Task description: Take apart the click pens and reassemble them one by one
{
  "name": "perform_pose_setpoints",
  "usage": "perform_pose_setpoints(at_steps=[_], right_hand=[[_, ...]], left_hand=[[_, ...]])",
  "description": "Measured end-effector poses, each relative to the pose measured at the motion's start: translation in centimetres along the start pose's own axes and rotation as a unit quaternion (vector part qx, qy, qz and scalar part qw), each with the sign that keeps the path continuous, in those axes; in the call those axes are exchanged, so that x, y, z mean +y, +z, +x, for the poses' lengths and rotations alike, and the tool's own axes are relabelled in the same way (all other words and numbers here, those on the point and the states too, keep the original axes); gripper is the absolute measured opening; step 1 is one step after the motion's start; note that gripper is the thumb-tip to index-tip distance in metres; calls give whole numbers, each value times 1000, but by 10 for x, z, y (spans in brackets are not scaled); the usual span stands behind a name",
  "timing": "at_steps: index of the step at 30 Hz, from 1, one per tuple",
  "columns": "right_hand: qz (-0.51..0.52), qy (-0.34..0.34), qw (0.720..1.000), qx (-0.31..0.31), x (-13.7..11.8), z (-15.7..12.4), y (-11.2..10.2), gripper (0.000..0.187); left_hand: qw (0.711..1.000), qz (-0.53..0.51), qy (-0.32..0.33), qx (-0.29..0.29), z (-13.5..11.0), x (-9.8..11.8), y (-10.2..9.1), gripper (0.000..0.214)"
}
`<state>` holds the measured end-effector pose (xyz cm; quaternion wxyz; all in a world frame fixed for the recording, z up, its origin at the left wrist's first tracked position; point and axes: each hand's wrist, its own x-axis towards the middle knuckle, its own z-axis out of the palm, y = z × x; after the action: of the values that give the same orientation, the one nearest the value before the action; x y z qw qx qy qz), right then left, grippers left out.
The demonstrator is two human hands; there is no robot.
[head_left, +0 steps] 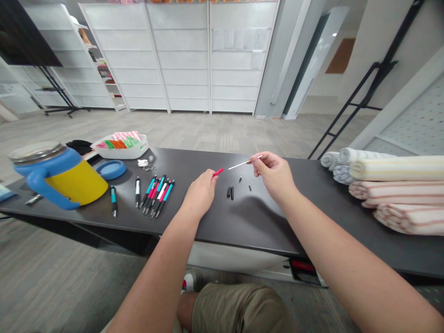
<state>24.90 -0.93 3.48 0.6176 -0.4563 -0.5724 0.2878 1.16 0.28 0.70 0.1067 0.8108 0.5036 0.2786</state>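
Observation:
Between the fingers of my left hand [201, 192] is a red pen barrel [218, 172], its end pointing up to the right. My right hand [272, 173] pinches a thin white pen refill [239, 164], whose tip points left toward the barrel with a small gap between them. Below, on the dark table [215, 222], lie small black pen parts [231, 193], a small dark tip [240, 179] and another tiny dark piece [249, 188]. Further left is a group of click pens [157, 196] in turquoise, red and white with black grips.
A white pen [138, 192] and a turquoise pen [114, 201] lie apart. At left are a blue-yellow mug [74, 178], a blue lid [111, 169] and a white basket [138, 150] of colourful packets. Rolled striped cloths [398, 189] are stacked at right.

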Motion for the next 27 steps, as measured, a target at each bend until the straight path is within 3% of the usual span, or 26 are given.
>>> perform_pose_setpoints(at_steps=[9, 17, 27], right_hand=[[-40, 6, 998, -40, 3, -2, 1, 37], [-145, 11, 980, -138, 2, -7, 6, 39], [-175, -21, 979, -106, -2, -10, 7, 35]], left_hand=[[998, -17, 53, -12, -3, 2, 1, 26], [996, -22, 87, -21, -2, 1, 3, 26], [995, -22, 92, -35, -3, 4, 0, 26]])
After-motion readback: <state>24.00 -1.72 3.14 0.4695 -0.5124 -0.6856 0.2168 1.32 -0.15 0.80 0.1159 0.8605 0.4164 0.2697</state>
